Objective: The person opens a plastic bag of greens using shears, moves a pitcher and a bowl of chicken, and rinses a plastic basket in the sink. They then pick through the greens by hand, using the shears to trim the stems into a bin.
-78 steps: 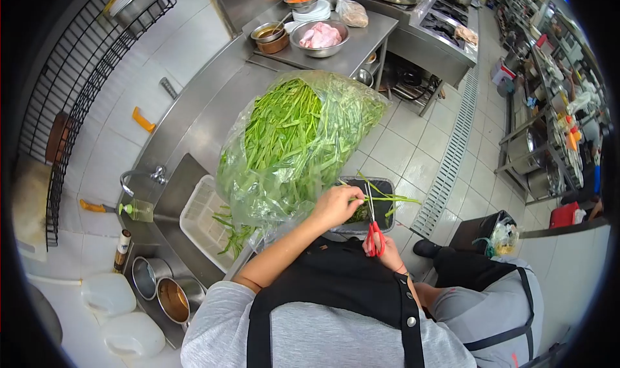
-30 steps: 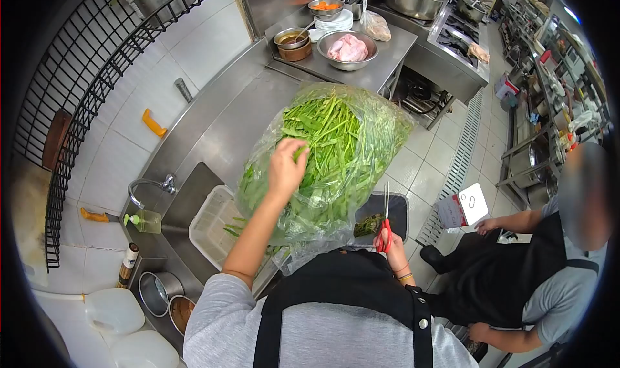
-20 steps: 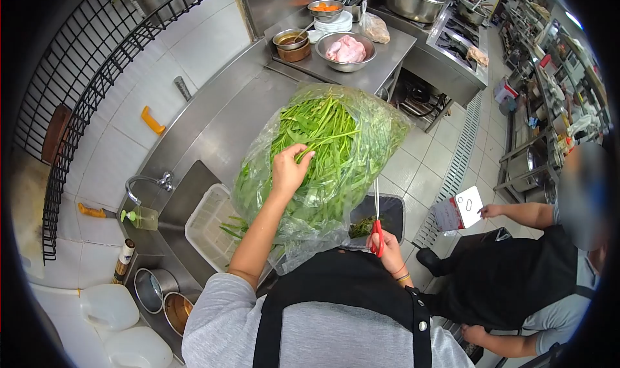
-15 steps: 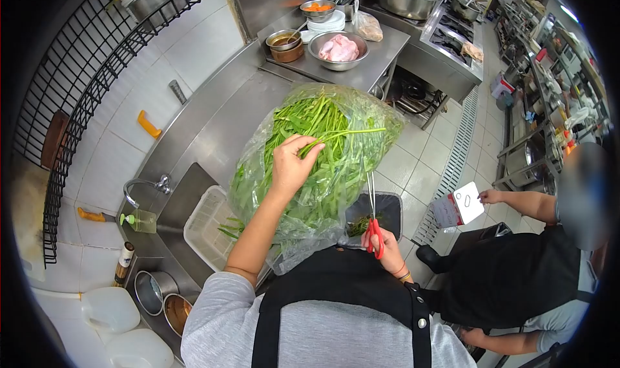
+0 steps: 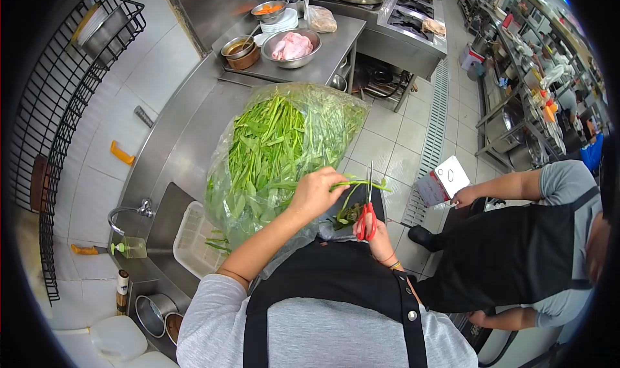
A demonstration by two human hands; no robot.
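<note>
Pinched in my left hand (image 5: 318, 192) are some green stems (image 5: 361, 183), their cut ends pointing right. My right hand (image 5: 380, 241) grips the red handles of a pair of scissors (image 5: 369, 210); the blades point away from me and cross the stems. Beyond my left hand, a large clear plastic bag (image 5: 336, 119) lies open, full of leafy greens (image 5: 265, 142). Below the scissors stands a dark bin (image 5: 376, 203) with plant scraps (image 5: 349, 215) inside.
A white plastic basket (image 5: 191, 239) sits in the sink at left, with a few leaves at its edge. Raw poultry fills a metal bowl (image 5: 303, 63) on the counter behind. At right, a person in a black apron (image 5: 516, 245) holds a white-lidded tin (image 5: 445, 182).
My left hand has brought the stems down and right from over the bag to the scissors. The scissor blades now meet the stems. The other person has moved closer to the tin.
</note>
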